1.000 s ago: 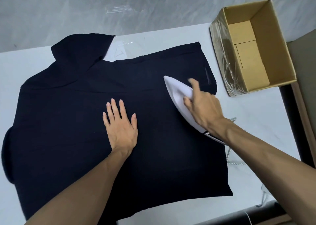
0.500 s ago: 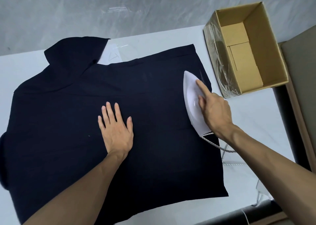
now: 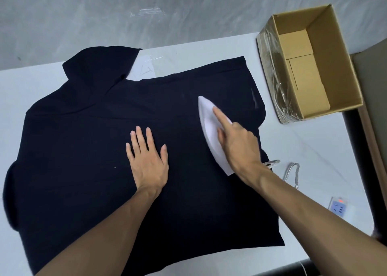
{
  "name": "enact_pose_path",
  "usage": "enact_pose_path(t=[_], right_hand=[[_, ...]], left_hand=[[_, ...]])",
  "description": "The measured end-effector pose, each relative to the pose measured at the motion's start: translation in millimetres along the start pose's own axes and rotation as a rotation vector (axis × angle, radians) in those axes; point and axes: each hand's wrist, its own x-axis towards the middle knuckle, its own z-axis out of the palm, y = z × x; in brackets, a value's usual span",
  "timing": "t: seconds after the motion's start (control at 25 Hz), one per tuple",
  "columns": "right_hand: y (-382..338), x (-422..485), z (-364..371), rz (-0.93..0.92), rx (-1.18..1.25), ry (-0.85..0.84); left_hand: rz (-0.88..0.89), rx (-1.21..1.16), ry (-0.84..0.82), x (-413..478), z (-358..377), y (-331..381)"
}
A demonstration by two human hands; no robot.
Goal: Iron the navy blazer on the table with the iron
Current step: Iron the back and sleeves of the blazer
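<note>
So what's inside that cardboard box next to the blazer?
Only the cardboard box's own folded bottom flaps show, with nothing lying on them. Its plastic-wrapped wall hides the strip of floor right beside it.

On my feed both arms are uncovered right up to the lower edge of the view. The left forearm and right forearm are lean, with tendons standing out near the wrists. The left hand and right hand are bare, with short nails.

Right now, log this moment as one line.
left hand flat on blazer | right hand grips iron on blazer | cardboard box open
</note>
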Motion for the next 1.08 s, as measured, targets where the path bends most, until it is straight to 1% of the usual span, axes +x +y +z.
enact_pose_path(t=[0.12, 0.2, 0.24, 0.32, 0.36, 0.44, 0.48, 0.52, 0.56, 0.6, 0.64, 0.68, 0.72, 0.76, 0.8, 0.84, 0.88, 0.92, 1.0, 1.04, 1.08], right_hand=[[35.3, 2.0, -12.1, 0.145, -0.017, 0.069], [46.6, 6.6, -20.6, 0.216, -0.038, 0.078], [45.9, 7.5, -24.1, 0.228, -0.032, 0.086], [31.5, 0.9, -27.8, 0.179, 0.010, 0.129], [20.1, -6.5, -28.3, 0.127, 0.038, 0.144], [-13.1, -25.1, -25.8, 0.032, 0.121, 0.119], [-34.7, -35.0, -22.1, -0.001, 0.156, 0.077], [-55.8, -45.4, -16.9, -0.036, 0.172, 0.021], [-76.8, -55.8, -10.3, -0.092, 0.170, -0.037], [-103.0, -68.1, -0.9, -0.180, 0.152, -0.100], [-129.6, -80.7, 10.5, -0.286, 0.116, -0.159], [-156.6, -92.7, 23.6, -0.396, 0.073, -0.212], [-183.5, -103.3, 38.8, -0.497, 0.025, -0.255], [-209.0, -113.1, 54.6, -0.585, -0.024, -0.281], [-232.9, -121.7, 69.9, -0.661, -0.074, -0.288], [-253.6, -129.0, 83.8, -0.723, -0.127, -0.282], [-269.0, -134.3, 94.5, -0.766, -0.182, -0.263], [-280.1, -136.5, 102.1, -0.783, -0.222, -0.235], [-293.6, -136.5, 111.8, -0.765, -0.244, -0.186], [-294.1, -136.0, 113.6, -0.756, -0.251, -0.170], [-291.2, -136.3, 113.4, -0.746, -0.266, -0.165]], left_hand=[[0.001, -0.010, -0.008, 0.9, -0.2, 0.5], [0.001, -0.041, -0.024, 1.1, -3.8, 0.3], [0.003, -0.057, -0.032, 0.6, -6.3, 1.7], [-0.009, -0.150, -0.060, 0.3, -15.3, 3.2], [-0.004, -0.262, -0.071, 1.0, -21.1, 3.6], [-0.020, -0.634, -0.119, -0.5, -39.7, -10.1], [-0.072, -0.834, -0.119, -4.6, -50.6, -30.5], [-0.129, -0.936, -0.062, -11.4, -57.9, -57.3], [-0.183, -0.941, 0.015, -19.4, -66.7, -87.8], [-0.226, -0.832, 0.093, -29.6, -74.5, -127.6], [-0.260, -0.671, 0.131, -40.6, -78.9, -169.3], [-0.281, -0.508, 0.122, -51.4, -80.0, -209.1], [-0.289, -0.393, 0.075, -62.8, -80.6, -243.3], [-0.269, -0.331, 0.008, -73.1, -78.0, -269.9], [-0.229, -0.318, -0.059, -82.5, -73.8, -288.4], [-0.178, -0.342, -0.092, -90.1, -70.4, -300.8], [-0.139, -0.385, -0.083, -95.5, -69.9, -307.9], [-0.124, -0.426, -0.030, -98.2, -70.1, -312.8], [-0.166, -0.454, 0.101, -100.0, -71.2, -324.8], [-0.165, -0.467, 0.102, -99.6, -71.0, -329.0], [-0.145, -0.508, 0.043, -99.6, -70.4, -330.3]])
